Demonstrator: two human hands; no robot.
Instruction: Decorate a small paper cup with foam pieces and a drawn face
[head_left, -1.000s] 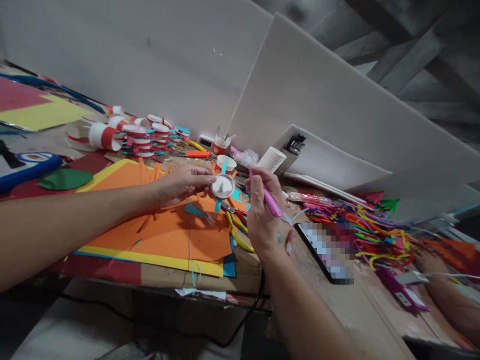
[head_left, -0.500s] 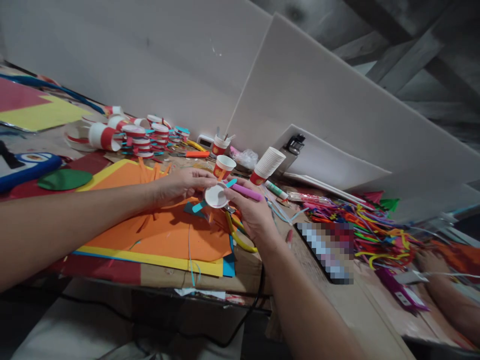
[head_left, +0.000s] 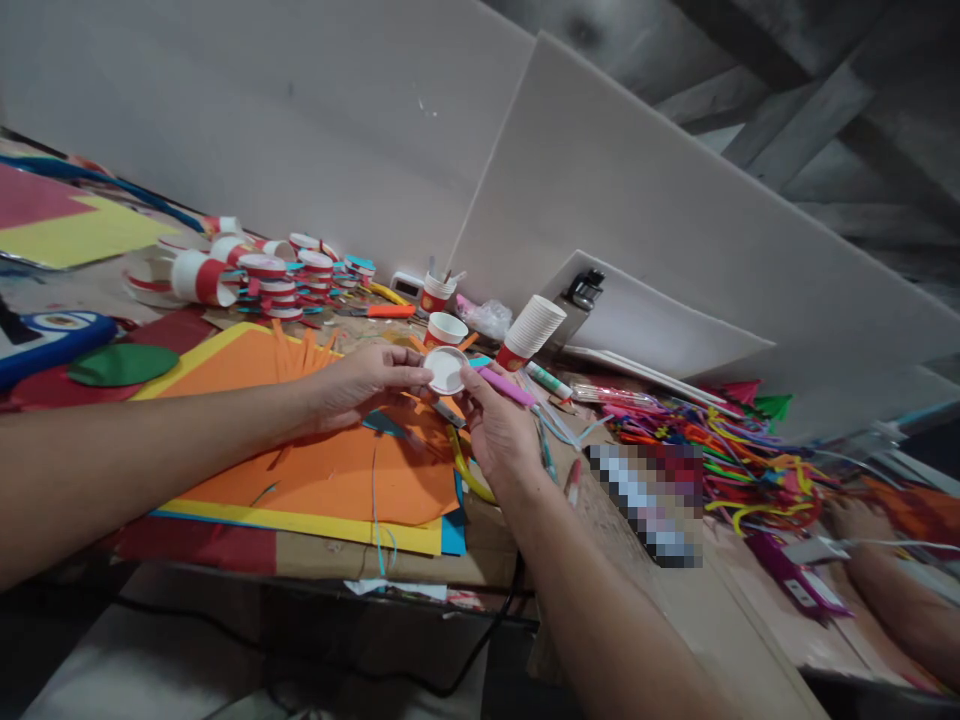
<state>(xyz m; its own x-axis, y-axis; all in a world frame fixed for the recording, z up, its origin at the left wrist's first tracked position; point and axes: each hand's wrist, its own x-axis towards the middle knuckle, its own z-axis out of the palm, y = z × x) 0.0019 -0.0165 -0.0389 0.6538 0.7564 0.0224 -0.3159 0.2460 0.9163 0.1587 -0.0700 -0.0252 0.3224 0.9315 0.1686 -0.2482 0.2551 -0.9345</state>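
Close above the stacked paper sheets, a cut-down paper cup (head_left: 448, 369) is held with its round white side facing me. My left hand (head_left: 367, 385) pinches its left edge between thumb and fingers. At its right edge are the thumb and fingers of my right hand (head_left: 495, 415). Orange and teal strips show around the cup's rim, partly hidden by my fingers. A long purple handle-like thing (head_left: 508, 386) sticks out beside my right hand; whether I grip it cannot be made out. Below the cup is a small metal-looking piece (head_left: 448, 412), partly covered.
Orange sheets (head_left: 300, 485) lie on yellow and blue ones below my hands. Cup rings with strips (head_left: 277, 290) are piled at the back left. Stacked paper cups (head_left: 536, 328), a bottle (head_left: 574, 305) and pipe cleaners (head_left: 720, 450) stand or lie rightward. Another person's arm (head_left: 892, 590) rests far right.
The cut-down cup has turned and moved slightly up and right in my fingers. Its teal strip at the lower left no longer shows. Both hands still hold it.
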